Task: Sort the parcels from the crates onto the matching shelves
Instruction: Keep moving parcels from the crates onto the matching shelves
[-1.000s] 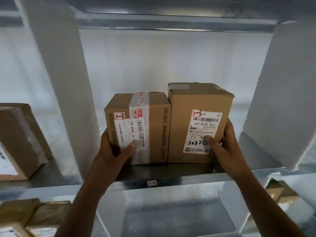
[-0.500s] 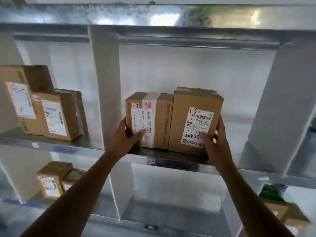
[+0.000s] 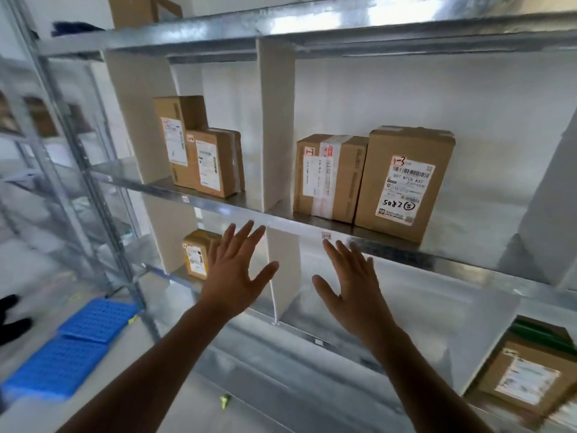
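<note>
1. The left hand (image 3: 232, 270) is hanging in the air with its fingers straight and fanned apart, palm facing the shelving and holding nothing.
2. The right hand (image 3: 352, 282) is doing the same, fingers spread and empty; its fingertips are reaching just under the metal shelf edge (image 3: 390, 246), and I cannot tell whether they are touching it.
3. Both hands are sitting lower than the two parcels and apart from them.
4. The taped parcel (image 3: 331, 178) is standing upright on the shelf, just right of the white divider (image 3: 276, 126), and is carrying a handwritten "1-3" mark on its front.
5. The taller parcel (image 3: 406, 182) is standing against its right side, touching it, with a label also showing "1-3".
6. A small red tag (image 3: 326, 235) on the shelf edge below them is reading "1-3" as well.
7. Left of the divider, two more labelled boxes (image 3: 215, 164) are standing side by side in the neighbouring bay.
8. One small box (image 3: 196, 254) is sitting on the shelf below, partly behind the left hand.
9. Another labelled box (image 3: 527, 379) is lying in the lower right bay.
10. Blue crates (image 3: 96, 320) are lying on the floor at the left.
</note>
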Tool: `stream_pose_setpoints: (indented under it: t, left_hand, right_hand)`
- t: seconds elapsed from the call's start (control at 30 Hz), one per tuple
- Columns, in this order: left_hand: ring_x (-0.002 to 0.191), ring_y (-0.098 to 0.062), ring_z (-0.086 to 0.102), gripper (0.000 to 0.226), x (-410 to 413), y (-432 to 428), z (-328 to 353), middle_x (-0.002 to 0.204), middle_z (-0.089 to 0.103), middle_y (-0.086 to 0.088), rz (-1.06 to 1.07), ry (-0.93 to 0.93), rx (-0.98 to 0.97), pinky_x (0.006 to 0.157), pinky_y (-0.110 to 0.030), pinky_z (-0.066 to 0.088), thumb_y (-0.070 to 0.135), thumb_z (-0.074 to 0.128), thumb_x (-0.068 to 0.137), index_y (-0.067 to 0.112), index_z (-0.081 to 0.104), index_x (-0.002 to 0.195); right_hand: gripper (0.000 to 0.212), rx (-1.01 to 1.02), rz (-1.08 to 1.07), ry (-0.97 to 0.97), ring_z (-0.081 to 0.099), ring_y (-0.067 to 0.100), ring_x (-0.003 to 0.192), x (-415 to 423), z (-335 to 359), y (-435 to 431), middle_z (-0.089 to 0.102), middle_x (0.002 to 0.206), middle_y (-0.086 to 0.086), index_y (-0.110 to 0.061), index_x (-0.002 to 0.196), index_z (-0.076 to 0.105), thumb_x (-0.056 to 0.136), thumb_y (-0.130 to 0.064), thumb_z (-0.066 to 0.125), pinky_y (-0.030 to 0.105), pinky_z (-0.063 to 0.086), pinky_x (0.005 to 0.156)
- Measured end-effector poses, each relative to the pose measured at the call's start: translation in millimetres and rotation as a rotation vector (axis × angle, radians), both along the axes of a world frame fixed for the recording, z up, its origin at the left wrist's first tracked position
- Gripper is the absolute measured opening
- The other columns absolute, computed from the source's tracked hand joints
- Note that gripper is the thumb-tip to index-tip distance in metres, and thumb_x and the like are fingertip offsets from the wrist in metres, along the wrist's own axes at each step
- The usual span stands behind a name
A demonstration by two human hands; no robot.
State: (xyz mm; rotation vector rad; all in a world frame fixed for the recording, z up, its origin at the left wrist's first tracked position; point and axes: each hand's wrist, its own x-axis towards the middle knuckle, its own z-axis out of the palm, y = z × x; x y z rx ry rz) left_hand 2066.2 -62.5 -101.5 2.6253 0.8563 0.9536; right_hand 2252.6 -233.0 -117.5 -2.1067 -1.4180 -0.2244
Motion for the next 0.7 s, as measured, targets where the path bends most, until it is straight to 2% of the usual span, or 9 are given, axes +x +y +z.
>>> stream_pose_setpoints:
  t: [0.07, 0.17, 0.27, 0.33, 0.43, 0.53, 0.7]
  left_hand:
    - [0.158, -0.017, -0.009, 0.084, -33.4, -6.0, -14.3, 0.171, 0.005, 0.015, 0.058, 0.054, -0.009, 0.126, -0.059, -0.003, 0.086, 0.025, 0.086, 0.044, 0.022, 0.158]
    - [0.155, -0.015, -0.019, 0.085, -92.7, -6.4, -40.6, 0.171, -0.004, 0.014, 0.129, 0.139, -0.01, 0.126, -0.058, -0.005, 0.085, 0.022, 0.087, 0.044, 0.016, 0.16]
    - [0.155, -0.018, -0.02, 0.081, -166.9, -3.0, -72.7, 0.169, -0.011, 0.017, 0.217, 0.157, -0.066, 0.124, -0.054, -0.009, 0.086, 0.021, 0.088, 0.051, 0.002, 0.159]
    - [0.155, -0.019, -0.019, 0.079, -226.4, -0.1, -97.2, 0.169, -0.011, 0.017, 0.306, 0.142, -0.13, 0.122, -0.051, -0.011, 0.085, 0.024, 0.089, 0.056, -0.005, 0.156]
    - [0.157, -0.021, -0.014, 0.079, -326.2, 0.0, -136.9, 0.171, -0.004, 0.016, 0.446, 0.17, -0.23, 0.123, -0.051, -0.008, 0.084, 0.024, 0.089, 0.054, -0.001, 0.157]
    - [0.158, -0.022, -0.013, 0.079, -427.6, -1.9, -170.6, 0.171, -0.005, 0.015, 0.587, 0.239, -0.34, 0.126, -0.053, -0.005, 0.084, 0.018, 0.089, 0.049, 0.005, 0.159]
    - [0.158, -0.027, -0.007, 0.081, -570.8, -17.4, -211.6, 0.172, 0.006, 0.01, 0.798, 0.254, -0.516, 0.127, -0.054, -0.002, 0.081, 0.019, 0.089, 0.042, 0.015, 0.16]
  right_hand:
    - [0.084, -0.051, 0.045, 0.029, -0.014, 0.011, 0.157, -25.5, -14.1, 12.5, 0.001, 0.172, -0.013, -0.044, 0.163, 0.011, 0.089, -0.084, 0.007, 0.047, -0.007, 0.129]
    - [0.081, -0.128, 0.119, 0.026, -0.002, 0.02, 0.162, -75.1, -34.9, 33.5, 0.009, 0.174, -0.008, -0.042, 0.162, 0.012, 0.092, -0.081, 0.009, 0.048, -0.005, 0.128]
    - [0.071, -0.184, 0.264, 0.042, 0.004, 0.02, 0.162, -137.5, -54.3, 61.0, 0.014, 0.174, -0.006, -0.038, 0.163, 0.017, 0.101, -0.072, 0.022, 0.046, -0.004, 0.126]
    - [0.071, -0.223, 0.35, 0.062, 0.005, 0.02, 0.161, -188.6, -68.6, 85.4, 0.016, 0.174, -0.004, -0.036, 0.164, 0.02, 0.1, -0.067, 0.027, 0.05, 0.0, 0.128]
    - [0.074, -0.311, 0.466, 0.075, 0.007, 0.02, 0.161, -279.8, -97.8, 119.9, 0.019, 0.173, -0.002, -0.037, 0.164, 0.022, 0.096, -0.066, 0.027, 0.052, 0.005, 0.13]
    - [0.068, -0.408, 0.562, 0.109, 0.007, 0.019, 0.161, -377.2, -131.9, 151.4, 0.02, 0.173, -0.003, -0.037, 0.164, 0.021, 0.102, -0.061, 0.036, 0.051, 0.004, 0.129]
    - [0.067, -0.571, 0.734, 0.12, 0.006, 0.019, 0.161, -522.7, -183.8, 189.0, 0.02, 0.173, -0.001, -0.035, 0.164, 0.021, 0.104, -0.055, 0.042, 0.049, 0.003, 0.129]
